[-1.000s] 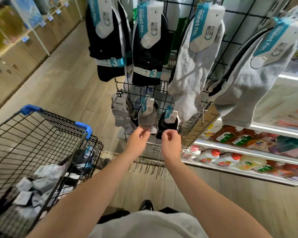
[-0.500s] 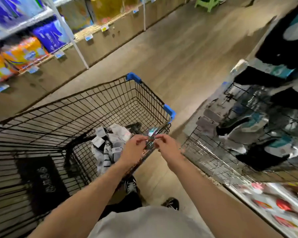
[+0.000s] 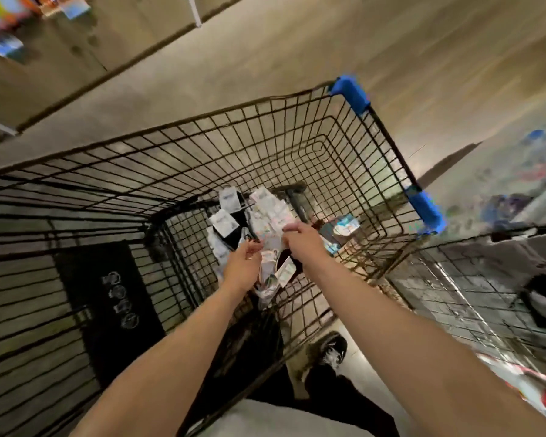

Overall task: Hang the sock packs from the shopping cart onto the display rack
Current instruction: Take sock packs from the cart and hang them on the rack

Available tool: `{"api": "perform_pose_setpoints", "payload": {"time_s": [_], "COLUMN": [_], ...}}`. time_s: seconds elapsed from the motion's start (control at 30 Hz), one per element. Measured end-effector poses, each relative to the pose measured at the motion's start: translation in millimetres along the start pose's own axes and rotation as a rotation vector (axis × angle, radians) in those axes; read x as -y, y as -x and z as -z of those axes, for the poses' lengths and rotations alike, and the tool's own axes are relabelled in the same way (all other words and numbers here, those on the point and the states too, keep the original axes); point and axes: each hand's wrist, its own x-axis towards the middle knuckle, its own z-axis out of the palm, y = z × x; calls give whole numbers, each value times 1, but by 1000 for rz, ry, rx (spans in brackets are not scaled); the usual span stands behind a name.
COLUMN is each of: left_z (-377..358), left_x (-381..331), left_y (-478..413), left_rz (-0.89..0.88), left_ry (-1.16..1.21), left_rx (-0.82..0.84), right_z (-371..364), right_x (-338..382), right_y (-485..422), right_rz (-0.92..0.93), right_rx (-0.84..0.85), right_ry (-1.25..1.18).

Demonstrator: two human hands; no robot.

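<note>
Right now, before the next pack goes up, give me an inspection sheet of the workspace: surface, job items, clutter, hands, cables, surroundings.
Surface: wood-look floor; motion blur over much of the view.
Job's things: sock packs heaped on the bottom of the shopping cart; one blue-carded pack lies apart from the heap, to its right; display rack stands right of the cart, blurred.
Clutter: nothing seen.
Hands: left hand and right hand are both down at the heap; whether either grips a pack cannot be told.
Cables: nothing seen.
Surroundings: store shelf across the aisle; a shoe beside the cart.
</note>
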Motion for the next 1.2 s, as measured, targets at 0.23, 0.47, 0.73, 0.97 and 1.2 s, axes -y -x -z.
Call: {"api": "perform_pose_setpoints", "payload": {"time_s": [0.23,0.47,0.73,0.97,1.2], "left_z": [-5,-13,-10,9,29], "left_x": [21,23,37,39,28], "left_y": [-64,-91,-83,-52,-28], "left_rz": [83,142,167,20,-95], "left_ry": [55,187,275,248,330], "left_rx": [17,86,-81,-167,-53], "right_z": [-62,-81,-70,-75,-85], "right_x": [-22,-58,-52,-20,-5], "right_y": [-74,-100,-86,-57,-38], "right_rz": [-227,-235,-167,14,86], "right_rx": [91,71,58,222,227], "right_ry": [58,29,-8,-85,-155]}}
